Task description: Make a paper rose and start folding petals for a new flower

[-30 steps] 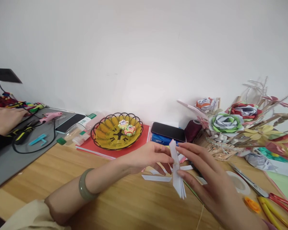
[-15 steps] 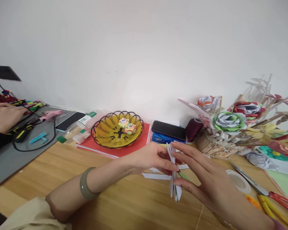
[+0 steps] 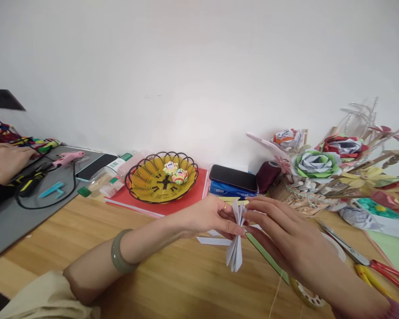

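My left hand [image 3: 216, 217], with a ring and a green bangle, pinches a pleated white paper [image 3: 235, 254] at its middle. The folded layers fan out below my thumb, and the upper end stands above the fingers. My right hand [image 3: 282, 235] is at the paper's right side, fingers bent and fingertips at its upper part; the exact contact is partly hidden. Beneath the hands lie a white paper strip [image 3: 213, 241] and a green strip [image 3: 266, 256].
A yellow woven basket [image 3: 146, 188] with two small paper flowers stands on red paper [image 3: 199, 188]. Behind is a phone [image 3: 233, 178] on a blue pack. Right are scissors [image 3: 352, 253], tape [image 3: 307, 294] and paper flowers [image 3: 315, 164]. Left, another person's hand [image 3: 8, 161] rests near pliers.
The paper's lower end has swung left and its folds show more broadly. My right thumb has moved up toward the fingers, uncovering the green strip and a tape roll.
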Available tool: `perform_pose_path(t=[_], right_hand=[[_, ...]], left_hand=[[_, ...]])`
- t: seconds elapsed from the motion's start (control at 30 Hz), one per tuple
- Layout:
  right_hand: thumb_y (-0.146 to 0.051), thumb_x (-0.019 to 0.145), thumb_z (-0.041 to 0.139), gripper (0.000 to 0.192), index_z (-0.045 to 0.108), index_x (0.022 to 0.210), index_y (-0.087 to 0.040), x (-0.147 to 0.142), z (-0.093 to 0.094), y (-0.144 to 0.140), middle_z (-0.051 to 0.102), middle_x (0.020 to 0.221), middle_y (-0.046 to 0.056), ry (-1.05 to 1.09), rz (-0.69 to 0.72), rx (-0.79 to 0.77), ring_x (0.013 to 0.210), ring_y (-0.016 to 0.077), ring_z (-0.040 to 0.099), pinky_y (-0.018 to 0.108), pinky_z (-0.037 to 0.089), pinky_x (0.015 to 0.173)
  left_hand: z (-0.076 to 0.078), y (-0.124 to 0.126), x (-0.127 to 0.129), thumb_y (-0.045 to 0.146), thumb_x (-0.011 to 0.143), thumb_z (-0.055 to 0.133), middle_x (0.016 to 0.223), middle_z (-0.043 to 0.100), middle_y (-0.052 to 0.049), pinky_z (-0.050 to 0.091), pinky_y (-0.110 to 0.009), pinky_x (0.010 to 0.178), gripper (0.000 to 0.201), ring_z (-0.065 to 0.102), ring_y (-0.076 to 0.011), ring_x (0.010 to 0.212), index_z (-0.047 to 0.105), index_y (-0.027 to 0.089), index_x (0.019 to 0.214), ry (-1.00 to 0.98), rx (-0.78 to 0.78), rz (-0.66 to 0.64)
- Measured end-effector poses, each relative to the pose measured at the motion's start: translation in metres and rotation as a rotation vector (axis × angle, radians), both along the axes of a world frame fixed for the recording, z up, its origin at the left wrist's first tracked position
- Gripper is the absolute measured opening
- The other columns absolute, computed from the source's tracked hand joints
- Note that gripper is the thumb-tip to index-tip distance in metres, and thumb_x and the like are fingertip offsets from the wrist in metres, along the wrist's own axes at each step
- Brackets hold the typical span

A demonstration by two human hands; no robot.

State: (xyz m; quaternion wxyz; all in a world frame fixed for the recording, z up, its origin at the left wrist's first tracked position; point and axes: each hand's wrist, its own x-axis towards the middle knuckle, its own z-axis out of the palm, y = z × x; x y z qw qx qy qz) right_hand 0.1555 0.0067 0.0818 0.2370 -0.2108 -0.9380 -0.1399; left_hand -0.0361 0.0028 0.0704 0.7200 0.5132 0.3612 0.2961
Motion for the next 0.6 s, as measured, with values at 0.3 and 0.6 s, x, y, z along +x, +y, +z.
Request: perform_pose_path(t=[0.3,0.6], right_hand=[[-0.012,0.086,0.039,0.021,0.059,0.084,-0.019,-0.002,0.000,-0.003,0.059,0.073,0.004,-0.112,-0.010,-0.042,0.069,0.0192,0.053,0.034,0.042,0.060],[-0.012,0.083,0.042,0.020,0.061,0.089,-0.018,-0.001,0.000,-0.005,0.066,0.083,0.006,0.016,-0.114,0.029,0.078,0.0198,0.057,0.034,0.042,0.071]], left_hand=[[-0.005,0.003,0.000,0.016,0.059,0.070,0.075,0.064,0.000,0.043,-0.027,0.078,0.024,0.058,-0.0121,0.073,0.066,0.012,0.082,0.096,0.094,-0.026],[-0.007,0.009,-0.011,0.021,0.054,0.075,0.084,0.067,-0.005,0.045,-0.029,0.076,0.038,0.060,-0.0149,0.078,0.066,0.013,0.089,0.155,0.093,0.000]])
